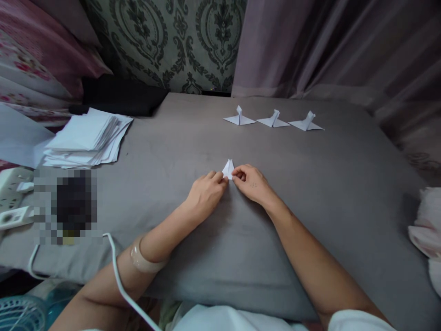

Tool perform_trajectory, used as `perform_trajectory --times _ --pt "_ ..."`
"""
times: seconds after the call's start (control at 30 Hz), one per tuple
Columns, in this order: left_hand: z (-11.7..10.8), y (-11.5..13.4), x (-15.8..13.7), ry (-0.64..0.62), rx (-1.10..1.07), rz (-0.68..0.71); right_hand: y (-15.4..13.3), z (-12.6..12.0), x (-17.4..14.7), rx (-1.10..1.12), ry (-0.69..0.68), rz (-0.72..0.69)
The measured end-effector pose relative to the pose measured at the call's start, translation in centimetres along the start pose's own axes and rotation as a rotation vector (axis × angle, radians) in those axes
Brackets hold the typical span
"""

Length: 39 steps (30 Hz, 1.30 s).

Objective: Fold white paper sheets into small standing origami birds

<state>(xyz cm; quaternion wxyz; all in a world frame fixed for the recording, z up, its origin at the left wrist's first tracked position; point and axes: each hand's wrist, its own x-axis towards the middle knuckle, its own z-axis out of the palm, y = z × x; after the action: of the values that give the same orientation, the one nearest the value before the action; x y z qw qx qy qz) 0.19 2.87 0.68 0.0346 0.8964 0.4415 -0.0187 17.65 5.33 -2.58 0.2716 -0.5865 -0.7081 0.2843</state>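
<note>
- Pinching lower left edge of folded paper (228, 169) with left hand (207, 191), fingers narrow.
- Pinching lower right corner of same with right hand (251, 183), thumb and finger together.
- Lying mid grey cloth (344, 193), tip away, roomy to right.
- Well short of three paper birds (274, 122) near far edge.
- Well apart from paper stack (82, 133) at left.
- Tighter by left arm (172, 232), under white cord (119, 278).

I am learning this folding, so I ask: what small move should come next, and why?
Perhaps ease one side of the small paper outward with the right hand while the left hand steadies it: both are at its lower part, and it is narrow, whereas the pieces behind spread wide.
</note>
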Motion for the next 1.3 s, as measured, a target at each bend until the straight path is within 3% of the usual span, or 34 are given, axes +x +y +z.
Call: perform_trajectory --times 0.3,0.47,0.6,0.83,1.1,1.3 --pt "0.0 -1.0 0.1 0.086 -0.226 -0.044 -0.2 -0.9 0.1 0.031 -0.034 0.044" --pt "0.7 -1.6 0.7 0.250 -0.417 -0.140 -0.1 -1.0 0.1 0.032 0.011 0.045" --pt "1.1 -2.0 1.0 0.296 -0.602 -0.260 0.1 -1.1 0.1 0.139 0.073 0.096" --pt "1.5 -2.1 0.8 0.290 -0.611 -0.100 0.9 -1.4 0.1 0.292 -0.004 0.080" --pt "2.0 -2.4 1.0 0.326 -0.652 -0.086 1.1 -2.5 -0.1 0.250 -0.220 -0.068" --pt "2.6 -2.5 1.3 0.341 -0.638 -0.086 0.7 -1.7 -0.4 0.067 -0.107 -0.128"
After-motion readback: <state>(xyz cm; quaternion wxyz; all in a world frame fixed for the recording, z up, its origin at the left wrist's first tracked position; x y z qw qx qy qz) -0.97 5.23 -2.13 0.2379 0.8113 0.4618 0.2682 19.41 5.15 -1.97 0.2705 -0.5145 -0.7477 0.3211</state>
